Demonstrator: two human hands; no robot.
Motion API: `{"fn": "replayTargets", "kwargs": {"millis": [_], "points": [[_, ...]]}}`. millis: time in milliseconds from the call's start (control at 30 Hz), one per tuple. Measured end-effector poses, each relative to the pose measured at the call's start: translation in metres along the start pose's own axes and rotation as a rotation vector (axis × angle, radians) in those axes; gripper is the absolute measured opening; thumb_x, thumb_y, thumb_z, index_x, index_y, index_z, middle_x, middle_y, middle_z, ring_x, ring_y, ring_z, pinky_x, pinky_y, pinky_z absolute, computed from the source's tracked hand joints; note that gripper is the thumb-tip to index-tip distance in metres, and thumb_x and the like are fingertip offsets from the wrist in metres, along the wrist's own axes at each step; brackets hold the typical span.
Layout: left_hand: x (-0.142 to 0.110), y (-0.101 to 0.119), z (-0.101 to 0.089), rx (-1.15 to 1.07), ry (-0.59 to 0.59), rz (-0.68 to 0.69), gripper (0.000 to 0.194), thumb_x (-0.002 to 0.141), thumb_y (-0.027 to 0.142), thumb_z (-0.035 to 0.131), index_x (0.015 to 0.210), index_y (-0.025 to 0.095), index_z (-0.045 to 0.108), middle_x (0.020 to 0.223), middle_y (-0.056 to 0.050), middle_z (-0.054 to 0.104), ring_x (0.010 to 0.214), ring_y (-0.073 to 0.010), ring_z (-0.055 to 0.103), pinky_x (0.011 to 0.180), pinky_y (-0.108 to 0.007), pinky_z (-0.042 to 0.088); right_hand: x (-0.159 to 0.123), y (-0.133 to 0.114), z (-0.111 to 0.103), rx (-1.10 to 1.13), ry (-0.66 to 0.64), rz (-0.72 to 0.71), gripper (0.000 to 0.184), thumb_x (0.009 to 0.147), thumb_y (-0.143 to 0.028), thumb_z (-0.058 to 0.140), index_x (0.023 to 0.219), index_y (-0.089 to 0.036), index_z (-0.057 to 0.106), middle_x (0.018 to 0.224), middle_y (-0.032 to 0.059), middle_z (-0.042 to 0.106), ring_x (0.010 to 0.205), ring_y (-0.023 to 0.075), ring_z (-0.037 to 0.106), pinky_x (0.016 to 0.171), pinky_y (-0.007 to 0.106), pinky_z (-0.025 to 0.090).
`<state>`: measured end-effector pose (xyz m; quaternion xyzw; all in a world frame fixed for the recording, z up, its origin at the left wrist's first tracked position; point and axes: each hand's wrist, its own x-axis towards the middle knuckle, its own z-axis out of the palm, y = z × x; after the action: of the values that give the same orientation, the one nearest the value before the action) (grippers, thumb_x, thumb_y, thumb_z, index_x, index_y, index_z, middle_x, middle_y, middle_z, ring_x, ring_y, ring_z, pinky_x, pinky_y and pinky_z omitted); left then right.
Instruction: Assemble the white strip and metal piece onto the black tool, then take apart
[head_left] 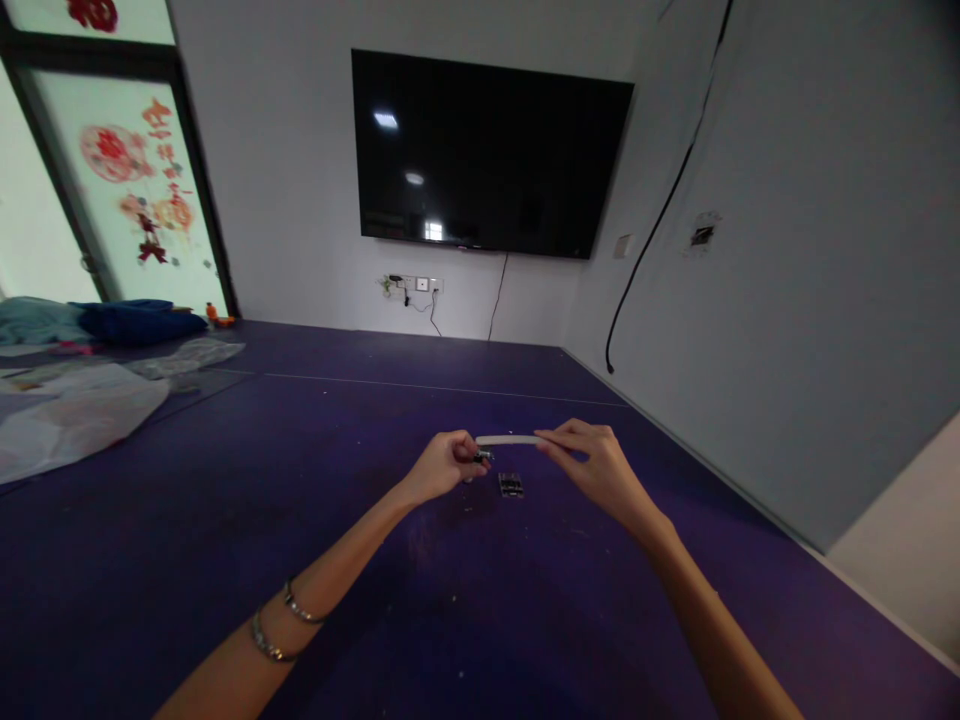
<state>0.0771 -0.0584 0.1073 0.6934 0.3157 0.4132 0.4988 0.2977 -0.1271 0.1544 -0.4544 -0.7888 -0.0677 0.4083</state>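
Clear plastic sheet: spread at the far left (90, 405), crumpled, on the purple floor (300, 560).
Glass door: dark-framed, bearing red and orange decorations (139, 170).
Blue cloth: bundled at the foot of the door (139, 322), beside a paler teal one (37, 322).
Orange bottle: small, just right of the blue cloth (211, 312).
Bracelets: two metallic bands on the left forearm (271, 635).
Wall sockets: in a row below the television, with cords plugged in (422, 284).
Left hand: fingertips pinched around a small metallic part (450, 466), also at the near end of the strip.
Small metallic part: poking out from those fingertips, just below the strip (484, 456).
White strip: raised level between the hands, slightly bowed (508, 440).
Television: black, wall-mounted, screen dark (491, 150).
Dark module: small and squarish, lying below the strip, touched by neither hand (511, 485).
Right hand: thumb and fingers clamping the strip's right end (592, 462).
Black cable: dangling down the right wall (667, 200).
Wall box: uncovered opening, right of the cable (702, 236).
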Motion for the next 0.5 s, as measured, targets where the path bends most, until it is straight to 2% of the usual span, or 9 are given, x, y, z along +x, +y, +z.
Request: {"fn": "replayTargets", "kwargs": {"millis": [167, 367, 500], "points": [[0.0008, -0.0007, 0.0000, 0.052, -0.015, 0.022, 0.023, 0.059, 0.013, 0.069, 0.067, 0.014, 0.048, 0.069, -0.003, 0.067, 0.056, -0.0106, 0.059, 0.055, -0.023, 0.045, -0.0004, -0.0032, -0.0003, -0.013, -0.024, -0.009, 0.023, 0.083, -0.036, 0.054, 0.096, -0.026, 0.069, 0.082, 0.0038, 0.067, 0.074, 0.0156, 0.061, 0.073, 0.032, 0.043], [-0.0004, 0.0013, 0.0020, 0.007, -0.006, -0.004, 0.026, 0.059, 0.013, 0.069, 0.066, 0.015, 0.044, 0.071, -0.004, 0.067, 0.063, -0.0136, 0.062, 0.057, -0.024, 0.046, -0.0016, 0.0017, 0.0015, -0.015, -0.003, 0.016, 0.023, 0.083, -0.036, 0.054, 0.097, -0.027, 0.069, 0.081, 0.0044, 0.067, 0.074, 0.0163, 0.061, 0.070, 0.032, 0.045], [-0.0009, 0.0027, 0.0022, 0.021, -0.009, 0.020, 0.026, 0.058, 0.013, 0.070, 0.066, 0.015, 0.046, 0.069, -0.003, 0.067, 0.058, -0.0115, 0.060, 0.055, -0.024, 0.046, -0.0014, -0.0020, 0.0020, 0.031, -0.011, 0.006, 0.022, 0.082, -0.037, 0.055, 0.095, -0.027, 0.070, 0.081, 0.0043, 0.068, 0.072, 0.0159, 0.061, 0.071, 0.032, 0.046]]}}
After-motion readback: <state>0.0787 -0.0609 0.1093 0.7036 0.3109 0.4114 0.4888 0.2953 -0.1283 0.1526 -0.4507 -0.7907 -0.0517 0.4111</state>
